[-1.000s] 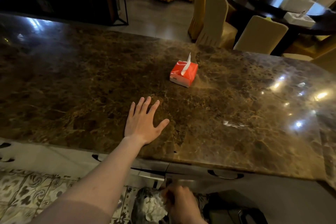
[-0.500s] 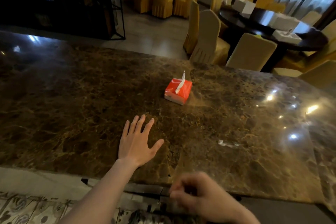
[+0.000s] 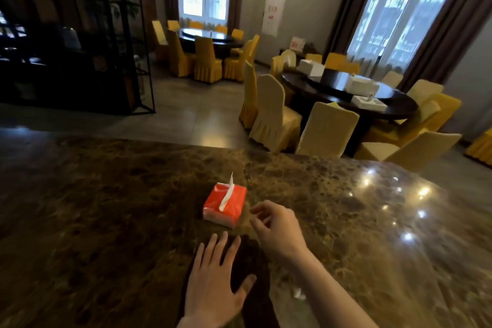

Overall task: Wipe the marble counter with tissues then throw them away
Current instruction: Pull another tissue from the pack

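Note:
A red tissue pack (image 3: 224,205) lies on the brown marble counter (image 3: 106,208), with one white tissue (image 3: 228,193) sticking up from its slot. My left hand (image 3: 215,285) rests flat on the counter just in front of the pack, fingers spread. My right hand (image 3: 277,226) hovers over the counter right beside the pack's right edge, empty, with its fingers loosely curled and apart. A small white scrap or wet glint (image 3: 299,293) shows on the marble beneath my right forearm.
Beyond the counter's far edge stand cream-covered chairs (image 3: 274,114) around a dark round table (image 3: 351,93) with white boxes. A black metal shelf (image 3: 74,34) fills the left background. Ceiling lights glare on the counter's right part (image 3: 394,205).
My right hand came up from below the counter's front edge, where it held crumpled tissue over a bin, and moved forward to the red pack, empty. The view tilted up.

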A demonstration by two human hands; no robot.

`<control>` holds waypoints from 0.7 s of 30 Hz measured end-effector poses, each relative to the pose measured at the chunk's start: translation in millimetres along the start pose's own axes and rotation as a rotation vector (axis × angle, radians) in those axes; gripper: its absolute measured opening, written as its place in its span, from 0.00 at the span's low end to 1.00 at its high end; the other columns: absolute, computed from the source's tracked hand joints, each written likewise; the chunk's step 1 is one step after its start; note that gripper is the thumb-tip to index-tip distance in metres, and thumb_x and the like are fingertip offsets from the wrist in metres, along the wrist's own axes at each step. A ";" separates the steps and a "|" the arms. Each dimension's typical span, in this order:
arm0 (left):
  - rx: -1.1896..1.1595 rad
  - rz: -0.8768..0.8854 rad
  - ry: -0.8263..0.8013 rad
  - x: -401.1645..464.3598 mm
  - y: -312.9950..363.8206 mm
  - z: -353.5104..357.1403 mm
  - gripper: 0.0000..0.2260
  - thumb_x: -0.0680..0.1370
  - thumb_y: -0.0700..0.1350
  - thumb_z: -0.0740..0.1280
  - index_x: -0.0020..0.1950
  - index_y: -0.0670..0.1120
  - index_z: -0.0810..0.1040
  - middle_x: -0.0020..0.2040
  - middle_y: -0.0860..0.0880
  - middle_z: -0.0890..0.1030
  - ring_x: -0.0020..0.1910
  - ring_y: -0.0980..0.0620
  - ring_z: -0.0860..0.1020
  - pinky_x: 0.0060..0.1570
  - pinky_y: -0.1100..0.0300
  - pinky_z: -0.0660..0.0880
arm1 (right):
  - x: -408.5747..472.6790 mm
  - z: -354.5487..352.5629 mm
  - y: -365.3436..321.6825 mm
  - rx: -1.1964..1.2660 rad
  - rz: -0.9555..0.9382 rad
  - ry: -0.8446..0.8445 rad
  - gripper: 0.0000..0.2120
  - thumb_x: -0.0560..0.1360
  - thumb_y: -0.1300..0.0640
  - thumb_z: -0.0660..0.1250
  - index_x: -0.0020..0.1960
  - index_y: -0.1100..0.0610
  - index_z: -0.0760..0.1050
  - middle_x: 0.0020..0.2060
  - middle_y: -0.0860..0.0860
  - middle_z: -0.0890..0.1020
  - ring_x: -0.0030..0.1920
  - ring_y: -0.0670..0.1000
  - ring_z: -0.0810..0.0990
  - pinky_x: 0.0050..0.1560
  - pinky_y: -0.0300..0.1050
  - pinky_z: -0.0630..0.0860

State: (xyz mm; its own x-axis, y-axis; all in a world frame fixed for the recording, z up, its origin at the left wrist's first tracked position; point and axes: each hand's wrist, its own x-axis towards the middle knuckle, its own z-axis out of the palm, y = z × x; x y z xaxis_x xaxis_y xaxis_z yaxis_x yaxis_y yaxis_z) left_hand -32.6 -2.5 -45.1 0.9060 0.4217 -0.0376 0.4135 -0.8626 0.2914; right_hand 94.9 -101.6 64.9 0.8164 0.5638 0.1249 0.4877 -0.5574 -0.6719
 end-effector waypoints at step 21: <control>0.051 0.004 -0.055 9.5 -2.9 6.0 0.40 0.74 0.77 0.38 0.83 0.60 0.39 0.85 0.52 0.39 0.81 0.49 0.34 0.79 0.43 0.35 | 98.1 25.4 -27.7 -0.391 -0.314 0.115 0.08 0.76 0.54 0.73 0.55 0.49 0.83 0.51 0.50 0.78 0.52 0.52 0.78 0.40 0.46 0.76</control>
State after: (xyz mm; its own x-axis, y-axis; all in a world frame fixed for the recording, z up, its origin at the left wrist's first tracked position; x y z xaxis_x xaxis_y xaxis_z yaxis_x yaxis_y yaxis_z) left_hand -24.7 2.3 -52.0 0.9108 0.4029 -0.0896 0.4123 -0.8781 0.2428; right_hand 153.6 -15.3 77.2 0.6304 0.6819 0.3710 0.7758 -0.5708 -0.2690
